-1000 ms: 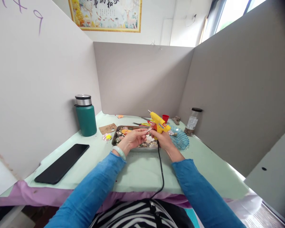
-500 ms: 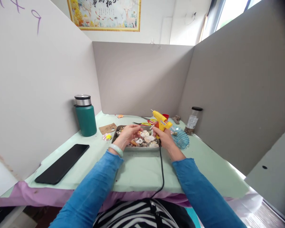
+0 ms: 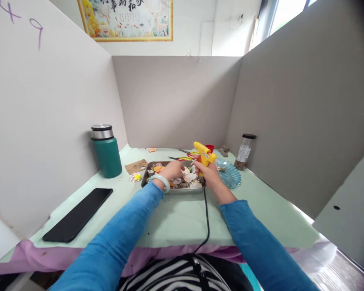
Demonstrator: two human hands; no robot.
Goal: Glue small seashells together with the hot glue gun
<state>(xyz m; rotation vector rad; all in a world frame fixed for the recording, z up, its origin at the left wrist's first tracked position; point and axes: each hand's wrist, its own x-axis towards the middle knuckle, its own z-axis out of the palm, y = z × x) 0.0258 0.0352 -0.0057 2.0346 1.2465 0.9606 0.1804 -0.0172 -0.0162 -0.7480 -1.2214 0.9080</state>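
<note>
My right hand [image 3: 210, 173] is wrapped round the handle of a yellow hot glue gun [image 3: 204, 151], its nozzle pointing up and to the left. Something small and whitish shows at the thumb tip, too small to name. A black cord runs from the gun's handle down toward my lap. With a pale green bangle [image 3: 161, 182] at the wrist, my left hand [image 3: 172, 170] reaches over the metal tray [image 3: 182, 191] of seashells [image 3: 188, 177]. Its fingers bend down among the shells and are mostly hidden, so what they touch cannot be made out.
On the left are a green bottle [image 3: 107, 157] and a black phone [image 3: 79, 215]. A brown card [image 3: 136, 166] and a small flower-like piece [image 3: 136, 177] lie beside the tray. Scissors [image 3: 182, 158] rest behind it. A blue shell-shaped dish [image 3: 230, 174] and a jar [image 3: 245, 152] stand right.
My left hand has moved right and down into the shells from above the tray. The right hand keeps the glue gun in nearly the same place. The view has shifted slightly.
</note>
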